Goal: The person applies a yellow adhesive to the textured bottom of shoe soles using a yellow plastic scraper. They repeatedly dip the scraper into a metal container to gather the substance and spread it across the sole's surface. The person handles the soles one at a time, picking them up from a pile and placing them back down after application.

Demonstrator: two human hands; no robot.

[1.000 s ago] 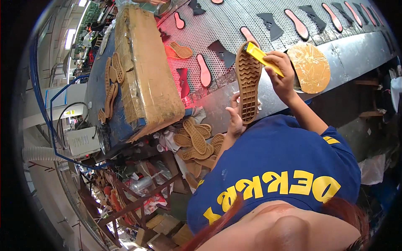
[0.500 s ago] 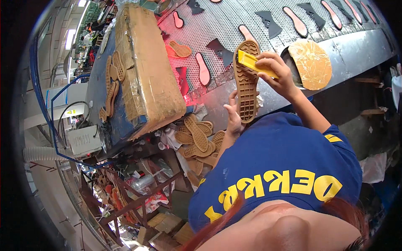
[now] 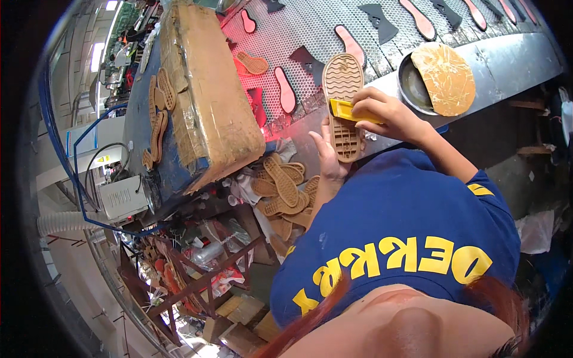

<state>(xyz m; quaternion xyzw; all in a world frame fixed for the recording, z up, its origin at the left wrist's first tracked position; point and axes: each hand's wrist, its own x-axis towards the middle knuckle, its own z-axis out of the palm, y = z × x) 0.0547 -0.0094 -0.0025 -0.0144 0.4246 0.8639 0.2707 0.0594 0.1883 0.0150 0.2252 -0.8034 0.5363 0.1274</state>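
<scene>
Centrally, the fingers of the right hand (image 3: pixel 388 112) are clamped on a flat yellow hand tool (image 3: pixel 341 110), held crosswise over the middle of a tan shoe sole (image 3: pixel 344 73). Whether the tool presses on the sole cannot be told. The left hand (image 3: pixel 330 156) grips the sole from behind near its lower end, its thumb standing clear; most of its fingers are hidden by the sole. The sole is held up in front of the person's body, its wavy and gridded tread facing the camera, its top end overlapping the edge of a metal surface (image 3: pixel 504 64).

Just beyond the right hand, a round dark pan (image 3: pixel 410 86) rests on this surface, partly covered by a mottled orange-tan disc (image 3: pixel 450 80). Farther out, on a perforated grey belt (image 3: pixel 271 51), lie pink insoles (image 3: pixel 286 92) with dark rims, black bow-shaped pieces (image 3: pixel 379 22) and another tan sole (image 3: pixel 252 64), the near left part lit red.

To the left stands a large taped cardboard box (image 3: pixel 221 101); more soles (image 3: pixel 159 136) lie beyond it on a blue top. Below the box, near the left forearm, is a loose pile of soles (image 3: pixel 283 184). The person wears a navy shirt (image 3: pixel 394 200) with yellow lettering.
</scene>
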